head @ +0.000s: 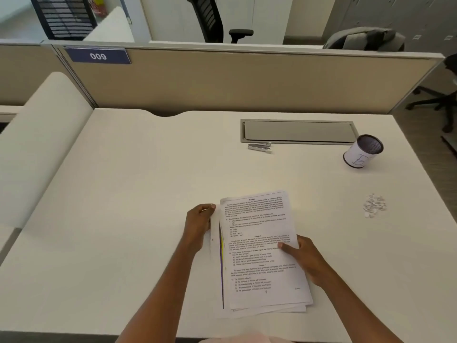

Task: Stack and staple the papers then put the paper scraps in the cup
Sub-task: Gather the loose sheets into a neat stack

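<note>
Two bare hands bracket a loose stack of papers [259,251] near the desk's [123,194] front edge (long axis running away from the viewer): left hand [197,226] curled on its left edge, right hand [304,258] thumb pressing on top. Stapler [260,147] lies beyond, nearer the right hand.

L hand [197,222] fingers curled, R hand [305,259] flat, thumb in

The person's two arms are bare from the frame's lower edge to the wrists, with no sleeves, watch or rings visible. The left hand [197,226] and right hand [306,258] are ungloved, with short fingernails. A pale pink garment [242,339] shows at the bottom edge.
</note>
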Tool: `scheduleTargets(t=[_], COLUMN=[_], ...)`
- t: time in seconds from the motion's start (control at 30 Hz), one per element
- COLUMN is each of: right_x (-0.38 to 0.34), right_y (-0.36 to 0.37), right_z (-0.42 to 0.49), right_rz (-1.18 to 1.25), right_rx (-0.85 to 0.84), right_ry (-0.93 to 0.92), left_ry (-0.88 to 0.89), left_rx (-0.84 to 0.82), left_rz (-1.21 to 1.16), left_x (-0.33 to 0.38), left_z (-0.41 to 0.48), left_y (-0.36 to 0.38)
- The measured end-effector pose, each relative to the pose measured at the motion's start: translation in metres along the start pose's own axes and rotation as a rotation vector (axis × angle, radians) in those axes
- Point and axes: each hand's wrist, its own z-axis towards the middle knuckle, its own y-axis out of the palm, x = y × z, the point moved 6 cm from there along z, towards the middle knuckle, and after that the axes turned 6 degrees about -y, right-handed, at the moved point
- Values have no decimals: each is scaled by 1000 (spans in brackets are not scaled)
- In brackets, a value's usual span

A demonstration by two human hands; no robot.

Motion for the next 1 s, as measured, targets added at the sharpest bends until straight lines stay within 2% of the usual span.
scheduleTargets(t=[0.17, 0.43, 0.6, 0.67, 0.73, 0.87, 0.93, 1.0], right_x=[12, 13, -10, -26, -39, -73, -89, -103], right_y=[-3, 1, -13, -23, -31, -29, -28, -28], right_z=[-7, -7, -5, -3, -1, -3, -6, -9], right_rz=[-25, 5, -19, 50, 143, 266, 213, 162], right_rx=[71, 178, 342, 383, 355, 104, 97, 171], right_ry=[1, -25, -153, -190, -210, -278, -281, -307], left_ry=[11, 129, 200, 220, 242, 295, 318, 336], left_rx=[-107, -274, -363, -409, -444, -476, -473, -452], left_rz=[94, 163, 102, 68, 54, 33, 27, 29], left_x=[-12, 2, 27, 41, 56, 85, 97, 104], left_z=[-13, -39, -53, -59, -62, -69, -73, -76], left_y=[27, 64, 79, 84, 88, 96, 99, 102])
